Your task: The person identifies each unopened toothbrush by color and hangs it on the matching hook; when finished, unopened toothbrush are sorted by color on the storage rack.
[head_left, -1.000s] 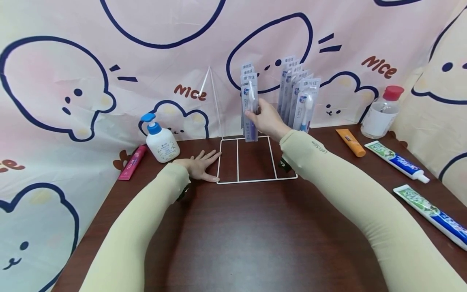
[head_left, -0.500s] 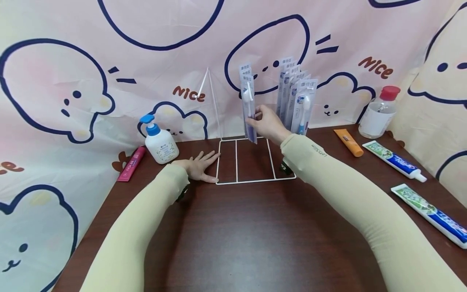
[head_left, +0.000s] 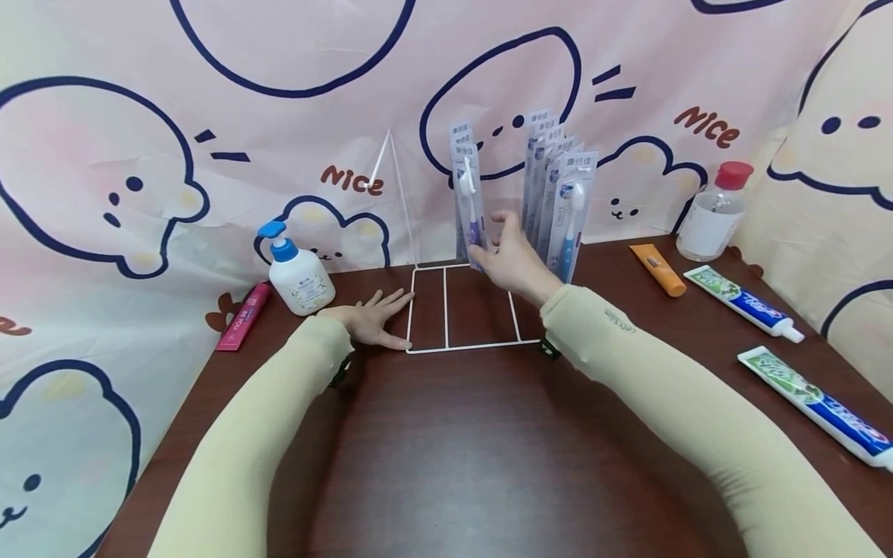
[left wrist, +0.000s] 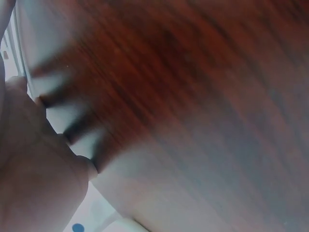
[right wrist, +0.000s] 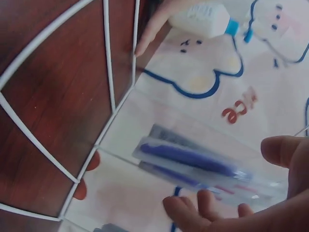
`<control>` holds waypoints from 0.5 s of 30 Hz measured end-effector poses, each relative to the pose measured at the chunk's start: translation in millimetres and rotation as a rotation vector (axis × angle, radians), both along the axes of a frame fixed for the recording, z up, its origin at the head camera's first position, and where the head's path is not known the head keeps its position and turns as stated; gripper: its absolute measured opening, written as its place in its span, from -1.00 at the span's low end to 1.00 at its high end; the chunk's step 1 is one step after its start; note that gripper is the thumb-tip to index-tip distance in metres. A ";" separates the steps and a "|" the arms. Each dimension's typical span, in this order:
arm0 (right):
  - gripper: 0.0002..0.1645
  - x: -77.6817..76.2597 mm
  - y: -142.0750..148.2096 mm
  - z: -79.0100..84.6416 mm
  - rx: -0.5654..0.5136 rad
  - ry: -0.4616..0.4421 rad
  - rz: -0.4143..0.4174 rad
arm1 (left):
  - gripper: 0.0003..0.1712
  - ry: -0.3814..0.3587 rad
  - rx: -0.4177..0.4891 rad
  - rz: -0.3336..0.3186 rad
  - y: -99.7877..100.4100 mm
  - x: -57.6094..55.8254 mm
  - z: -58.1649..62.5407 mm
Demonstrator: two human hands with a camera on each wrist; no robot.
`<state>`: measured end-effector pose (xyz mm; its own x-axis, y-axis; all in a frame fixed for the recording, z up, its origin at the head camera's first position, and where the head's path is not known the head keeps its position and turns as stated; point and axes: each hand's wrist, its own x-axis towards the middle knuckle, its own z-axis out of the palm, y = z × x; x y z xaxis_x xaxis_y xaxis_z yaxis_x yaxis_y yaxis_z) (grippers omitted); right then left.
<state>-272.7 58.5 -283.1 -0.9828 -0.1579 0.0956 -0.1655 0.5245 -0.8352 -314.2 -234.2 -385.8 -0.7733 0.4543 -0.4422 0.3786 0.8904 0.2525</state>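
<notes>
My right hand (head_left: 512,260) is beside a short row of packaged toothbrushes (head_left: 466,182) hanging from the middle of a white wire display rack (head_left: 446,310). In the right wrist view, its thumb and fingers (right wrist: 188,212) are spread apart on either side of the purple-handled toothbrush package (right wrist: 188,158), with gaps showing between. My left hand (head_left: 373,322) lies flat on the tabletop with fingers spread, its fingertips at the left side of the rack's base. A longer row of toothbrush packages (head_left: 568,221) hangs right of my right hand. On the rack's left, a hook (head_left: 377,159) carries nothing.
Left of the rack stand a pump bottle (head_left: 300,283) and, lying flat, a pink tube (head_left: 244,316). To the right are an orange tube (head_left: 658,270), a red-capped bottle (head_left: 711,217) and two toothpaste tubes (head_left: 743,302). A patterned cloth (head_left: 279,46) hangs behind.
My right hand has loosened from the front toothbrush package of the middle row and dropped slightly. The package hangs a little tilted. My left hand stays on the table; the head view has shifted slightly.
</notes>
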 end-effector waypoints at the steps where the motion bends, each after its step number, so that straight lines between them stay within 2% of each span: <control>1: -0.19 6.7 0.3 -0.5 0.031 0.024 0.003 | 0.27 0.001 0.011 0.002 -1.2 0.5 0.1; 5: -0.11 39.9 5.8 -4.0 0.172 0.133 0.054 | 0.23 -0.010 0.059 0.014 -6.8 5.4 0.7; 9: -0.08 79.3 22.3 -7.0 0.325 0.235 0.152 | 0.16 -0.056 0.133 0.076 -12.7 14.8 7.1; 12: -0.10 104.9 43.3 -8.7 0.448 0.246 0.202 | 0.13 -0.062 0.189 0.113 -16.8 26.6 15.9; 15: -0.15 121.6 66.6 -12.7 0.535 0.229 0.202 | 0.08 0.015 0.217 0.104 -19.0 44.7 26.0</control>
